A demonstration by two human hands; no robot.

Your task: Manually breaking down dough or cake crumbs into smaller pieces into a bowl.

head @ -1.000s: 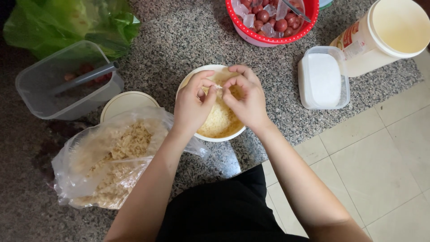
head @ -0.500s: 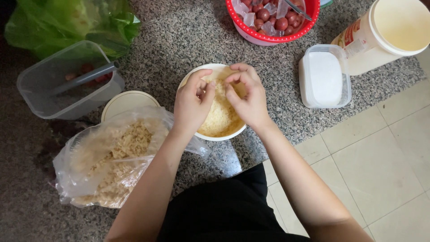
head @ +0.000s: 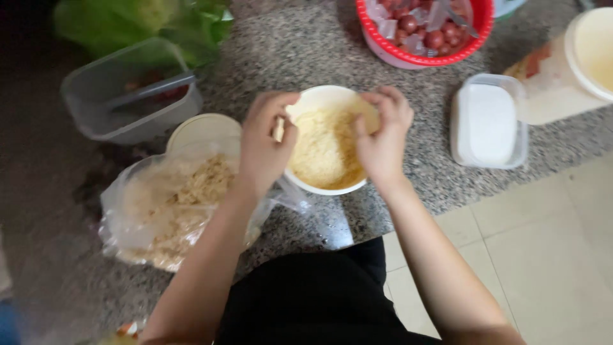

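Both my hands are over the white bowl (head: 322, 102) of pale yellow crumbs (head: 325, 150), which sits on the speckled stone surface (head: 287, 45) close to its front edge. My left hand (head: 265, 144) curls over the bowl's left rim, its grip pressed together on a small pale piece, fingertips touching. My right hand (head: 383, 131) covers the right rim, fingers bent inward into a loose pinch above the crumbs; whether anything is between them I cannot tell.

Just left of the bowl, touching my left wrist, lies a clear plastic bag (head: 159, 211) of coarser tan crumbs, with a round cream lid (head: 204, 131) behind it. A clear tub (head: 128, 96) stands further back on the left. To the right, a white rectangular lidded box (head: 488, 121) sits near the surface edge, with a bare strip between it and the bowl. A red basket (head: 428, 29) of small red fruit is behind, and there is open stone between it and the bowl.
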